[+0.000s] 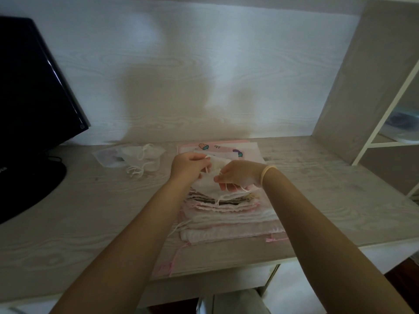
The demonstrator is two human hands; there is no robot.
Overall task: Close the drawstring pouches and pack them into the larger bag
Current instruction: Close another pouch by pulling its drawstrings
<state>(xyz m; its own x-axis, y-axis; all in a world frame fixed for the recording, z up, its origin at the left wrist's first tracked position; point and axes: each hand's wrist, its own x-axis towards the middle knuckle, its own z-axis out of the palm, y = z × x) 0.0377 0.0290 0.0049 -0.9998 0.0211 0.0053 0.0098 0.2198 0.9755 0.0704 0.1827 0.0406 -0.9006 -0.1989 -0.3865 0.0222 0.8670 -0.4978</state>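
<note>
Left grip: the left hand point(187, 165) has its fingers curled together on a white cord at the top edge of the small white pouch point(209, 175), pinching it.
Right grip: the right hand point(238, 175) pinches the same pouch's cord on its other side, fingers bent and closed on it; a pale band point(267, 174) sits on that wrist.
Pouch in hand: held between the two hands, lifted just above the stack, loose cord ends hanging below the right hand.
Stack: a pile of pouches point(231, 216), white and pale pink, lies on the desk point(90, 211) directly under both hands, their cords trailing toward the near edge.
Larger bag: a pink printed bag point(217, 147) lies flat beyond the hands, partly under the stack.
Left of the left hand: a few white pouches point(140, 157) with loose cords, well apart from the stack.
Far left: a dark monitor point(34, 87) on its stand.
Far right: a white shelf frame point(385, 123).
</note>
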